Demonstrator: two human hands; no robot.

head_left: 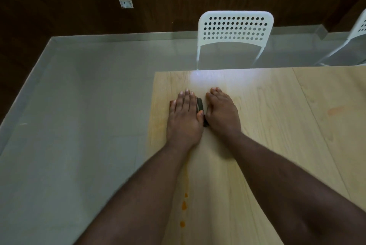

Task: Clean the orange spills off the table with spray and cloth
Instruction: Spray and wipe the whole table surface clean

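Both hands lying flat, fingers straight, gripping nothing. Left hand (184, 114) and right hand (221, 112) are pressing down either side of a dark cloth (200, 106), only a strip showing between them. Table (277, 126) is bearing orange drops (183, 205) nearer the person than the cloth; a faint orange smear (335, 110) is lying well right of it. White chair (234, 32) is standing beyond.

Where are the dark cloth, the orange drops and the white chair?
dark cloth (200, 104): head view, the strip showing between the two hands.
orange drops (184, 205): head view, the middle drop, between the forearms.
white chair (235, 26): head view, its perforated backrest.
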